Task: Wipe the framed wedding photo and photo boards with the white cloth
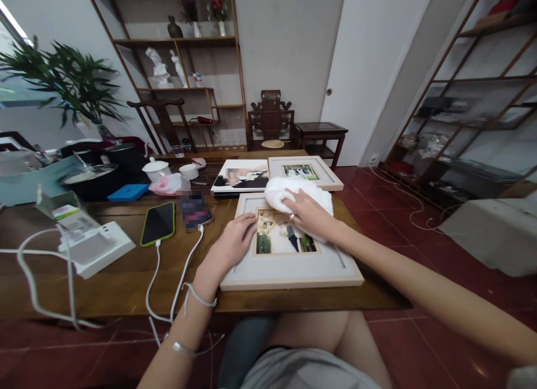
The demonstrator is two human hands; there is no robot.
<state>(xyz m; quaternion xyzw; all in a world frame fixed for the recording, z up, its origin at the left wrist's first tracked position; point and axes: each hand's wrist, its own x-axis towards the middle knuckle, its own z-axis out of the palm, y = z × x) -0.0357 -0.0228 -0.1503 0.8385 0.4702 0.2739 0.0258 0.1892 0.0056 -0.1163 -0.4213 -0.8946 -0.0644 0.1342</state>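
Centrally, low in the frame: a large picture frame (289, 268) lies flat on the near edge of a wooden table (126, 288), glass up, photo in a pale mount; its near side sits just at the table's rim, close to the person's knees.

Left hand (235, 240): open, palm down, fingers spread on the left part of the frame and reaching the photo's edge; grips nothing; judged to be weighing the frame down so it does not slide.

Right hand (308, 212): fingers partly curled over a bunched white cloth (289, 190), holding it pressed onto the frame's upper right part; ring visible on one finger; the bunching gives a thick pad under the palm.

Just beyond, upper centre: a smaller frame (310, 170) and a flat photo print (241, 176), side by side, touching or nearly touching the big frame's far edge.

Left of centre: a green-cased phone (158, 223) face up, white cable (153, 282) plugged in and trailing off the table's front; a second phone (196, 214) beside it, blurred; further left a white box (94, 246).
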